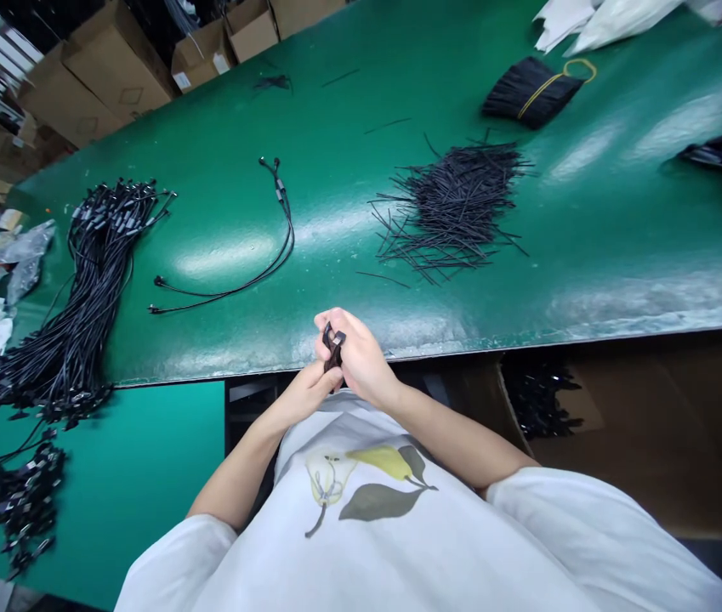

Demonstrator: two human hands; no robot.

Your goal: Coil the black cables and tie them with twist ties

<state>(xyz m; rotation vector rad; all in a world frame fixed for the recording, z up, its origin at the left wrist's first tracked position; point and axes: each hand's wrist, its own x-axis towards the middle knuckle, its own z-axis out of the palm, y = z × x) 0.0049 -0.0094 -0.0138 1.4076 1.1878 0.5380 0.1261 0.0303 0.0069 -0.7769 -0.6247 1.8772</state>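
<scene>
Right hand [357, 357] is clenching a small black connector [333, 348] just over the near edge of the green surface [335, 272], left hand [300, 395] gripping its lower end. Both are working close against the white shirt. Lying apart on the surface: a single cable [284, 234] ahead, short black strands [453, 208] rightward, a large cable bundle [80, 297] leftward.

small black plastic part [333, 347] | angular, partly hidden | upright between both hands [358, 357]
</scene>
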